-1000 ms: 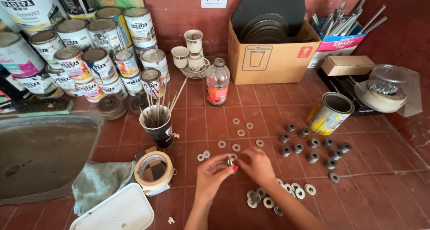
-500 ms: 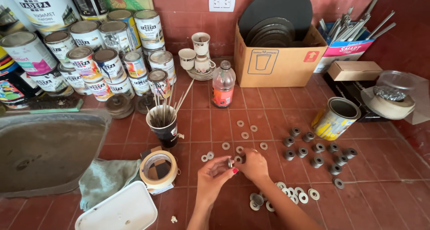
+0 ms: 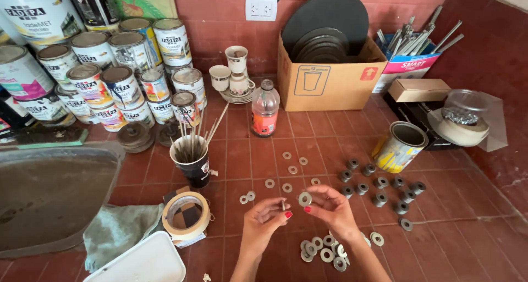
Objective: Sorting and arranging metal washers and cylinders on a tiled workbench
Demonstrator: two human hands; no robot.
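I see my right hand (image 3: 334, 211) pinching a flat metal washer (image 3: 304, 198) between thumb and forefinger, its round face tilted toward the camera, hole at the centre; the other fingers curl loosely. The washer sits at the hand's ten o'clock, at the fingertips. My left hand (image 3: 263, 220) is just beside it at nine o'clock, thumb and forefinger closed on a small dark metal piece (image 3: 283, 205), too small for me to tell its shape; the two parts are near each other, apart by a small gap.

Below the right hand, at six o'clock, a loose heap of washers (image 3: 322, 250) lies on the red tiled counter (image 3: 456, 232), thin dull-silver rings overlapping one another. More single washers (image 3: 287, 171) are scattered at twelve o'clock from the hands. At two o'clock stands a cluster of short grey cylindrical bushings (image 3: 379, 188), thick-walled and matte.

At nine o'clock from the left hand lies a roll of masking tape (image 3: 186, 215), papery and cream, on a small checkered box. Beyond it a dark cup (image 3: 192, 162) holds thin sticks. Farther out at twelve o'clock stand a plastic bottle (image 3: 264, 109) and a cardboard box (image 3: 324, 73) of dark round discs.
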